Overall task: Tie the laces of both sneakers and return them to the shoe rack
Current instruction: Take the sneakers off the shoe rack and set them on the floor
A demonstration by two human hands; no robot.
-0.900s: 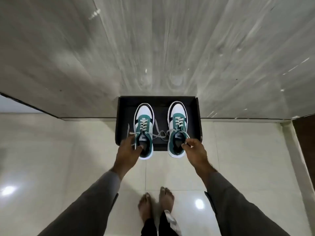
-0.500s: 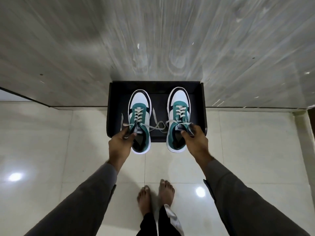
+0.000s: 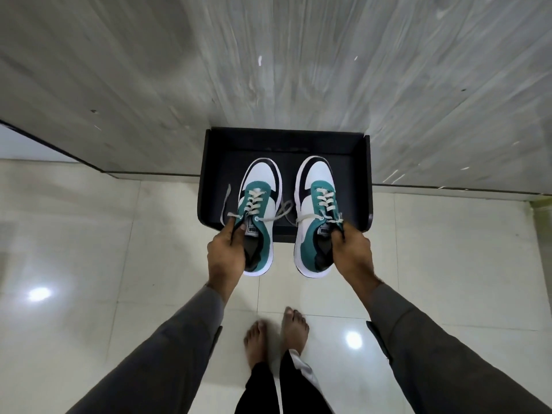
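Note:
Two green, white and black sneakers hang in the air in front of the black shoe rack [image 3: 363,174]. My left hand [image 3: 226,253] grips the left sneaker [image 3: 259,201] by its collar. My right hand [image 3: 351,252] holds the right sneaker [image 3: 315,201] the same way. Both toes point toward the rack, and the heels stick out over the floor. The grey laces [image 3: 282,212] hang loose and untied, crossing between the two shoes, with one end dangling at the far left.
The rack stands on the floor against a grey wood-grain wall [image 3: 268,61]. Glossy cream floor tiles [image 3: 89,264] spread to both sides. My bare feet [image 3: 276,331] stand just behind the shoes.
Both hands have lifted the sneakers up and back toward me, off the rack. The view has tilted, so the rack sits higher in frame than before.

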